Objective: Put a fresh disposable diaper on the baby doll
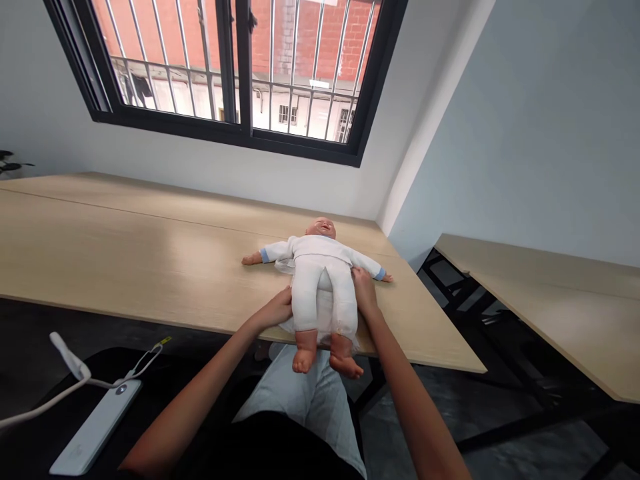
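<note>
A baby doll [324,257] in a white outfit with blue cuffs lies face up on the wooden table, arms spread to both sides. Its bare feet [345,357] hang past the front edge. Thin white cloth [325,313] shows between and under its legs. My left hand [281,307] is against the outer side of the doll's leg at the left, fingers mostly hidden behind it. At the doll's hip on the other side, my right hand [364,288] has its fingers curled in against the clothing; what they grip is hidden.
The wooden table [150,247] runs along the wall under a barred window [240,73]. A second table [560,293] stands at the right past a gap. Below the left front edge, a white power bank [97,427] with a cable [45,400] rests on a dark surface.
</note>
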{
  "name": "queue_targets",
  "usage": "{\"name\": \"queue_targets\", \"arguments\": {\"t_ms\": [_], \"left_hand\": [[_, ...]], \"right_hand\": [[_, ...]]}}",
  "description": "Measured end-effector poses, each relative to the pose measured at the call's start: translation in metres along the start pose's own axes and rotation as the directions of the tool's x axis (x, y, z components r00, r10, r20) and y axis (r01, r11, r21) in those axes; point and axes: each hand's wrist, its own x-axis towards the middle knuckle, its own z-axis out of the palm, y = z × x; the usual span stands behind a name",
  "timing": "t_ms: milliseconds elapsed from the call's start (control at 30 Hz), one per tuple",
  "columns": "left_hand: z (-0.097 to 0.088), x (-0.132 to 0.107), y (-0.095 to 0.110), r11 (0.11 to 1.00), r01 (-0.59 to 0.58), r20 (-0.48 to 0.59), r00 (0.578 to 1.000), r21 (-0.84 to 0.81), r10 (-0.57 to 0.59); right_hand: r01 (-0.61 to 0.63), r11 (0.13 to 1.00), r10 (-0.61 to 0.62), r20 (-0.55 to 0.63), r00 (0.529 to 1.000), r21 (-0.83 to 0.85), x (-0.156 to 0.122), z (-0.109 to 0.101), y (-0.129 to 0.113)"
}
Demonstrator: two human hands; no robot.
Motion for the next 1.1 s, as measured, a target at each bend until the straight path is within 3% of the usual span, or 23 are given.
{"name": "queue_targets", "arguments": {"t_ms": [67,133,167,233,333,400,533,667,800,967,1100], "left_hand": [[-0.003,-0.011,0.009,0.988,0.092,-0.031,0.995,-0.127,-0.097],[0.001,-0.020,0.017,0.951,0.171,-0.083,0.977,-0.257,-0.198],[0.005,-0.025,0.021,0.926,0.195,-0.106,0.965,-0.322,-0.240],[0.018,-0.032,0.026,0.910,0.173,-0.178,0.950,-0.378,-0.255],[0.038,-0.040,0.030,0.969,0.057,-0.339,0.930,-0.239,-0.139],[0.043,-0.044,0.030,0.993,0.015,-0.376,0.925,-0.115,-0.057],[0.028,-0.046,0.028,0.995,0.075,-0.420,0.902,-0.065,-0.096],[0.002,-0.045,0.029,0.975,0.128,-0.371,0.909,-0.182,-0.188],[-0.011,-0.044,0.029,0.972,0.157,-0.299,0.932,-0.176,-0.205],[-0.016,-0.036,0.025,0.996,0.076,-0.318,0.946,0.055,-0.055],[-0.017,-0.031,0.024,0.979,0.024,-0.258,0.966,0.200,0.029]], "right_hand": [[-0.064,0.992,0.070,-0.054,0.996,0.108,-0.017,-0.009,-0.006],[-0.181,0.916,0.231,-0.099,0.968,0.358,-0.043,-0.017,-0.019],[-0.242,0.854,0.315,-0.085,0.945,0.461,-0.058,-0.020,-0.028],[-0.274,0.797,0.345,-0.032,0.938,0.538,-0.086,-0.024,-0.048],[-0.208,0.889,0.256,-0.067,0.964,0.408,-0.115,-0.028,-0.070],[-0.171,0.933,0.201,-0.065,0.977,0.317,-0.122,-0.032,-0.073],[-0.212,0.953,0.216,0.006,0.976,0.218,-0.117,-0.046,-0.061],[-0.174,0.985,0.174,0.001,0.985,-0.017,-0.111,-0.059,-0.055],[-0.005,0.957,-0.020,-0.083,0.996,-0.291,-0.112,-0.056,-0.068],[0.306,0.903,-0.303,0.056,0.951,-0.302,-0.122,-0.029,-0.091],[0.328,0.906,-0.293,0.162,0.942,-0.267,-0.128,-0.013,-0.104]]}}
